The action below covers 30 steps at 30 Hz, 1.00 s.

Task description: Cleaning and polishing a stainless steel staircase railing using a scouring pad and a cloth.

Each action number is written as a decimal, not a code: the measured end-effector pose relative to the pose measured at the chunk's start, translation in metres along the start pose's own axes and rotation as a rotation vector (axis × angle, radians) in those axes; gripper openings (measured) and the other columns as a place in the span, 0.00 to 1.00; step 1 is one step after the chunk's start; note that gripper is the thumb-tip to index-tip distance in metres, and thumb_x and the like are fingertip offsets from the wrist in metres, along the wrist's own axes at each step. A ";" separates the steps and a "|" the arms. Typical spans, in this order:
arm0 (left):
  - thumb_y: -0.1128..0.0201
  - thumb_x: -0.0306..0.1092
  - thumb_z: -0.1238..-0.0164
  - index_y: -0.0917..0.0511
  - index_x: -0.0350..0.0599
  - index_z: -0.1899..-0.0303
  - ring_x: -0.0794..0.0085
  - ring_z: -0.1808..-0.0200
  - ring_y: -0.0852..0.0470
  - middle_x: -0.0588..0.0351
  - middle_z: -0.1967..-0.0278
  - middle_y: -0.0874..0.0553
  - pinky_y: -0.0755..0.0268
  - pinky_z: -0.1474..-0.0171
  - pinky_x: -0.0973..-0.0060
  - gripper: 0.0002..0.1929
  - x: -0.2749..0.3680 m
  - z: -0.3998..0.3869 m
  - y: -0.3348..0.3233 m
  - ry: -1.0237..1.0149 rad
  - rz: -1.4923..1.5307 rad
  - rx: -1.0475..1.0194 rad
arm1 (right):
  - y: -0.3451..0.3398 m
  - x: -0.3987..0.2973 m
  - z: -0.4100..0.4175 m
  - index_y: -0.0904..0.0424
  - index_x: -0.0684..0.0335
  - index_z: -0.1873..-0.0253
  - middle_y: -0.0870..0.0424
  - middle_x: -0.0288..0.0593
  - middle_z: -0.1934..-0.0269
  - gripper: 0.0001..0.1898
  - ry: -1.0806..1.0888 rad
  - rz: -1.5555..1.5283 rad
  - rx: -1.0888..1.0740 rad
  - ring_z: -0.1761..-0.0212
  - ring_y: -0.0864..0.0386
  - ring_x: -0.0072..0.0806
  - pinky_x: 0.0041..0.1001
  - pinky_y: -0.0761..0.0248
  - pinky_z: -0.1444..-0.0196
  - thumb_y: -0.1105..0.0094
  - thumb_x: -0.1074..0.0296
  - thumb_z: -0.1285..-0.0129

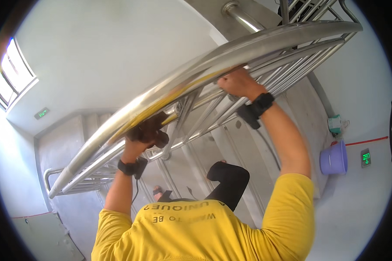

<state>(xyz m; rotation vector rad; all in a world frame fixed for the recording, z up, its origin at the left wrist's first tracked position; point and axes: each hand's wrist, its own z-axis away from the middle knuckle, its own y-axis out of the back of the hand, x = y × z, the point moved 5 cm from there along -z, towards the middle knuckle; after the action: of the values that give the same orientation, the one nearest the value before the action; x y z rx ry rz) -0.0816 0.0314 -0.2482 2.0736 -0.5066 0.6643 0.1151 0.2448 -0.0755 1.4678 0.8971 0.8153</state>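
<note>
A stainless steel handrail (170, 94) runs diagonally before me, with thinner metal bars below it. Bunched against the rail's underside is a dark brown cloth (150, 129); my left hand (135, 148) is closed on it, its fingers largely covered by the cloth. Farther up the rail, my right hand (236, 81) is at its underside beside the lower bars, with curled fingers. The handrail hides part of this hand, and whether it holds anything cannot be made out. Both wrists wear black straps with dark box-like devices, each with a cable.
Grey stairs (209, 146) descend beneath the railing, with my bent leg over them. A purple bucket (333, 158) stands by the right wall near a green-and-white packet (334, 124). At upper right, more railing bars adjoin the handrail. A window (13, 71) is at far left.
</note>
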 end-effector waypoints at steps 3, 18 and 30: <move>0.32 0.53 0.49 0.31 0.46 0.40 0.60 0.40 0.30 0.48 0.44 0.24 0.41 0.37 0.68 0.36 -0.028 -0.002 -0.006 0.302 0.357 -0.197 | -0.030 -0.062 0.000 0.25 0.62 0.71 0.21 0.50 0.71 0.07 0.173 -0.060 0.094 0.66 0.23 0.45 0.40 0.30 0.64 0.50 0.67 0.51; 0.38 0.55 0.44 0.32 0.57 0.37 0.55 0.38 0.33 0.47 0.40 0.30 0.42 0.37 0.61 0.32 -0.024 0.003 -0.002 0.208 0.080 -0.218 | -0.045 -0.038 0.031 0.27 0.58 0.65 0.24 0.42 0.59 0.11 0.501 0.101 0.728 0.57 0.26 0.39 0.35 0.32 0.51 0.44 0.74 0.59; 0.28 0.47 0.51 0.29 0.45 0.41 0.64 0.41 0.29 0.50 0.44 0.25 0.40 0.37 0.67 0.34 -0.032 0.005 -0.008 0.327 0.351 -0.102 | -0.042 -0.012 0.026 0.24 0.56 0.70 0.24 0.40 0.69 0.10 0.225 -0.007 0.881 0.62 0.26 0.40 0.39 0.33 0.54 0.44 0.76 0.62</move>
<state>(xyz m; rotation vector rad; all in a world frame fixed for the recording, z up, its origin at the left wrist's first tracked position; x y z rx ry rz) -0.1006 0.0351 -0.2752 1.7492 -0.7040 1.1354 0.1295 0.2236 -0.1194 2.1421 1.5504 0.6006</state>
